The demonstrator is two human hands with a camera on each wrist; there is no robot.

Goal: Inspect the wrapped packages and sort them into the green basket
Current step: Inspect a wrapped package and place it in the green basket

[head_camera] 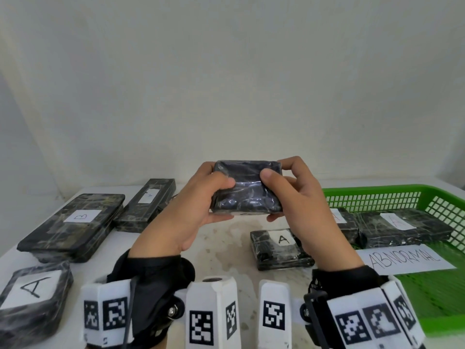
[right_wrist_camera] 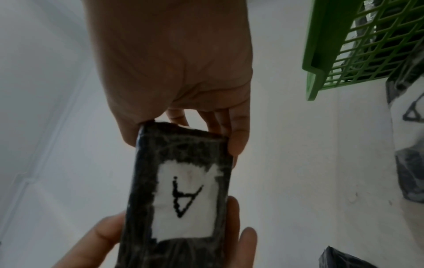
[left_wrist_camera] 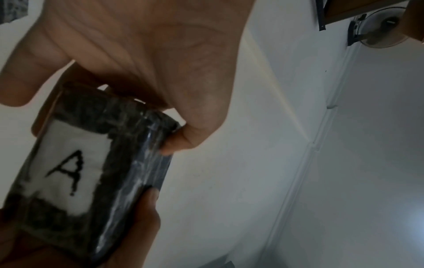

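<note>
From the head view, both hands hold one wrapped package (head_camera: 247, 187) up above the table (head_camera: 226, 238), well left of the green basket (head_camera: 372, 197). The left hand (head_camera: 193, 210) grips its left end and the right hand (head_camera: 302, 205) its right end, thumbs on the near face, fingers curled behind. Its long axis runs left to right, the plain side facing the person. Other packages lie left of the basket, one just beside its near corner, and two rest inside it behind a sheet marked ABNORMAL (head_camera: 405, 258).

The left wrist view shows the far face: a white label (left_wrist_camera: 71, 172) with the letter A, pointing away from the person.

In the right wrist view the same label sits between both sets of fingers.

The glossy film looks slippery, and the block seems stiff and light; holding it by the short ends seems the safest grip.
</note>
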